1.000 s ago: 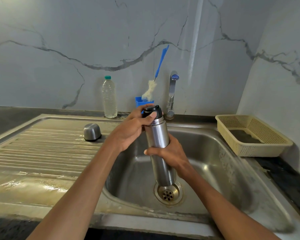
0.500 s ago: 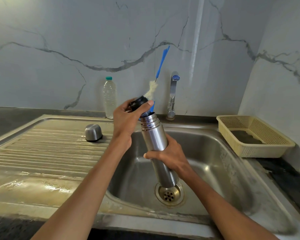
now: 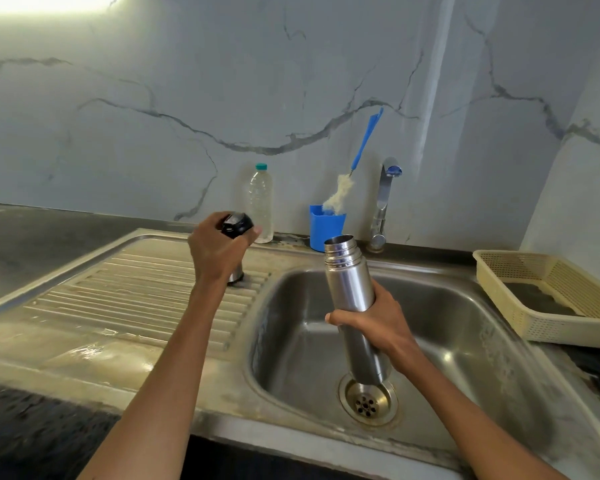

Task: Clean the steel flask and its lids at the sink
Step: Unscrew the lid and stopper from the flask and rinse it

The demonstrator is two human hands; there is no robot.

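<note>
Head view: black stopper lid [image 3: 237, 224] now off steel flask [image 3: 352, 299], left hand [image 3: 219, 249] gripping it left of sink bowl [image 3: 465, 327]. Right hand [image 3: 383, 323] wrapped round open flask over bowl. Ready for washing.

Dark counter [image 3: 49, 237] across the frame, with steel sink [image 3: 465, 341] set in. At centre back: clear bottle [image 3: 258, 202], blue cup [image 3: 326, 230] with brush [image 3: 340, 195]. At right: cream basket [image 3: 548, 306]. On the drainboard [image 3: 118, 299], centre left: steel cap [image 3: 236, 275].
</note>
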